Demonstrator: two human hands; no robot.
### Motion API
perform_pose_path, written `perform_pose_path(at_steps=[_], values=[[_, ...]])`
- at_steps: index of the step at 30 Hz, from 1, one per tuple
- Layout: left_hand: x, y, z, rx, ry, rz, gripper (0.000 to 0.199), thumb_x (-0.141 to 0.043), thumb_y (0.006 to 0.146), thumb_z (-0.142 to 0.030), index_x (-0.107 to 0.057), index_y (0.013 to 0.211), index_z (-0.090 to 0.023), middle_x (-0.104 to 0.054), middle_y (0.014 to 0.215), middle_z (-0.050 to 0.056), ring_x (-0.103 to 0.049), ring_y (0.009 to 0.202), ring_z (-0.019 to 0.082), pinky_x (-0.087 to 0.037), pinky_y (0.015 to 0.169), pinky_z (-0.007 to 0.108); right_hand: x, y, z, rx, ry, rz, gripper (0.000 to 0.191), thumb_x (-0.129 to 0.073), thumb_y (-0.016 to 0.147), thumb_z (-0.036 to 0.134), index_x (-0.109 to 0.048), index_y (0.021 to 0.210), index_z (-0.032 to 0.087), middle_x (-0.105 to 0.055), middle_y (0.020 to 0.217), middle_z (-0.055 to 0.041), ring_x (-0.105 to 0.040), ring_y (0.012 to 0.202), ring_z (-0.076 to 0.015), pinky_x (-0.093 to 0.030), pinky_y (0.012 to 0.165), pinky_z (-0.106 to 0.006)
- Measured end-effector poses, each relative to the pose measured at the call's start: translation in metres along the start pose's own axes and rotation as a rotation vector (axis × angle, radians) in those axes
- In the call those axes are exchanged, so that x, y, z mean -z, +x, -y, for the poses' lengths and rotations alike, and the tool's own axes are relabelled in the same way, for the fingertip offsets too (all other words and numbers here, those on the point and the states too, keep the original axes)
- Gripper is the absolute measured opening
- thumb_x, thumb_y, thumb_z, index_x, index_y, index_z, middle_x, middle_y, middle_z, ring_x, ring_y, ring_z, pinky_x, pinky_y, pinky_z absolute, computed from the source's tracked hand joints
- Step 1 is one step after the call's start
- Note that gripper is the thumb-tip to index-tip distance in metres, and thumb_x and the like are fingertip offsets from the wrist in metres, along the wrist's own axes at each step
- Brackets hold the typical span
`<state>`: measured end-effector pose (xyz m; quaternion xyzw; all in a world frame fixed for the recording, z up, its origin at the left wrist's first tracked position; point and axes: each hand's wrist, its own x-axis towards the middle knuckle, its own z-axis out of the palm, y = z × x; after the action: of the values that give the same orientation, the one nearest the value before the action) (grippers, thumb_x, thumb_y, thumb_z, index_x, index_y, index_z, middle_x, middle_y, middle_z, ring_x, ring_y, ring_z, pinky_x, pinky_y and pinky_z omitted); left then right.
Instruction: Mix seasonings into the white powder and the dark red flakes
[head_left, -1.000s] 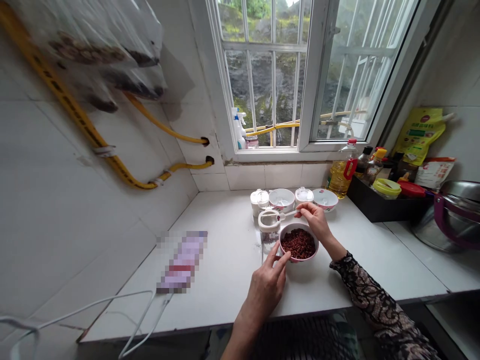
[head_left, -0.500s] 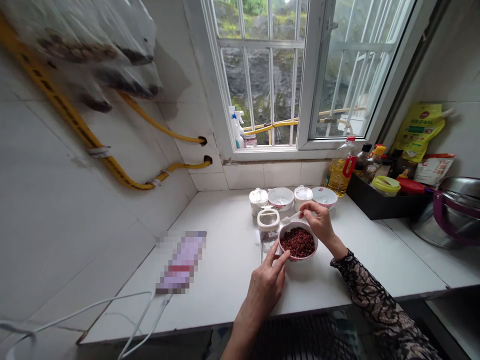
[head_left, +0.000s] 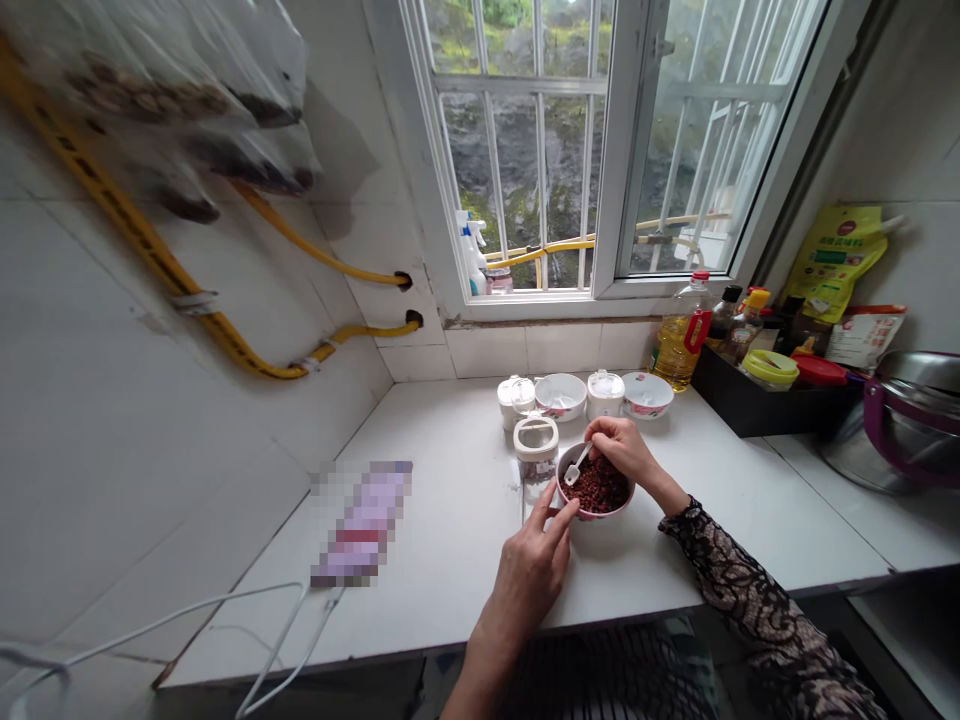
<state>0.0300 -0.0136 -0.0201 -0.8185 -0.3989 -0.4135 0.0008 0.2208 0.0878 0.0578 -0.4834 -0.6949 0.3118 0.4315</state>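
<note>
The person's right hand, in a black lace sleeve, pinches a small white plastic spoon, fingers drawn together on its handle. The spoon's tip sits down among dark red-brown grains, probably peppercorns, which fill the base of a pink-rimmed bowl. The bowl stands near the middle of the white worktop. The left hand comes in from the bottom of the frame, its fingers spread and lying against the bowl's near rim. Whether they grip it cannot be told from this view.

Just beside the bowl on the left stands a clear canister with a white lid, closed, with dark contents showing. Along the back of the worktop sit two more lidded white canisters and two small bowls. To the right are a bottle of cooking oil and a black tray of condiments.

The grains appear already portioned into the bowl, while the spoon is in use among them. The canister's lid is on. Nothing shows them mixed with anything else.
</note>
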Motion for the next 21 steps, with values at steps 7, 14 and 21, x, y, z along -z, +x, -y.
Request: perform_pose_path(at_steps=[7, 14, 21], values=[[0.0008, 0.0004, -0.0004, -0.001, -0.004, 0.001, 0.047, -0.044, 0.091, -0.007, -0.049, 0.135, -0.023, -0.044, 0.149, 0.017, -0.068, 0.109, 0.021, -0.06, 0.082, 0.031, -0.0001, -0.0011, 0.0005, 0.035, -0.078, 0.054, 0.015, -0.048, 0.069, 0.016, -0.063, 0.067, 0.019, -0.064, 0.051, 0.0023, -0.058, 0.049, -0.0137, -0.045, 0.055, -0.023], [0.001, 0.0002, -0.0005, -0.004, 0.034, -0.006, 0.046, -0.044, 0.091, -0.007, -0.05, 0.134, -0.023, -0.046, 0.147, 0.018, -0.067, 0.11, 0.023, -0.061, 0.078, 0.031, 0.0003, -0.0017, 0.0027, 0.013, -0.018, 0.074, 0.015, -0.048, 0.069, 0.016, -0.062, 0.066, 0.019, -0.063, 0.05, 0.0027, -0.057, 0.048, -0.0131, -0.044, 0.055, -0.023], [0.0005, 0.0007, -0.0004, -0.012, 0.03, -0.008, 0.045, -0.043, 0.092, -0.007, -0.05, 0.133, -0.021, -0.046, 0.147, 0.02, -0.067, 0.112, 0.025, -0.061, 0.076, 0.031, 0.0006, 0.0025, -0.0018, -0.127, 0.135, 0.08, 0.014, -0.049, 0.064, 0.018, -0.063, 0.063, 0.019, -0.061, 0.046, 0.0031, -0.054, 0.045, -0.0125, -0.043, 0.053, -0.022]])
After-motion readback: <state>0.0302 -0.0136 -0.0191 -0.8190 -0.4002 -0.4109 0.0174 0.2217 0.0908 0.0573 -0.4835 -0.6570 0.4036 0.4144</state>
